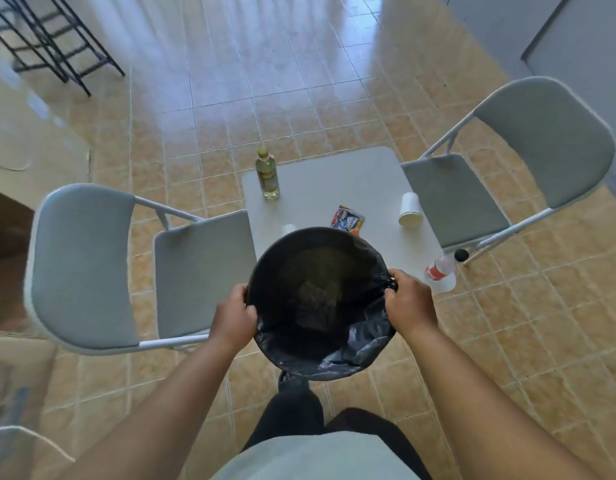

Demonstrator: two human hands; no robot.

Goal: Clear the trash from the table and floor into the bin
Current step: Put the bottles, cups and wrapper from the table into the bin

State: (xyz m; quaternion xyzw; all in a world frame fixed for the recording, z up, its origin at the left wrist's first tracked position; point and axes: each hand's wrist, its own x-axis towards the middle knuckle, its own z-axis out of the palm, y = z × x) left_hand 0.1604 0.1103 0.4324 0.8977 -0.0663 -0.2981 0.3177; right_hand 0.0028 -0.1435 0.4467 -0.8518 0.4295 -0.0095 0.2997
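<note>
I hold a round black bin [320,244] lined with a black bag in front of me, above the near edge of a small white table [334,174]. My left hand [234,317] grips its left rim and my right hand [408,301] grips its right rim. On the table stand a bottle of yellowish liquid [267,176] at the far left and a white paper cup [410,209] lying at the right. A colourful snack wrapper [346,220] lies mid-table, and another white cup [288,229] peeks out behind the bin. A clear bottle with a red label [440,268] lies at the table's near right corner.
Two grey folding chairs flank the table, one at the left [88,265] and one at the right [528,150]. A black metal rack [53,46] stands far left on the tan tiled floor. My dark trouser legs show below the bin.
</note>
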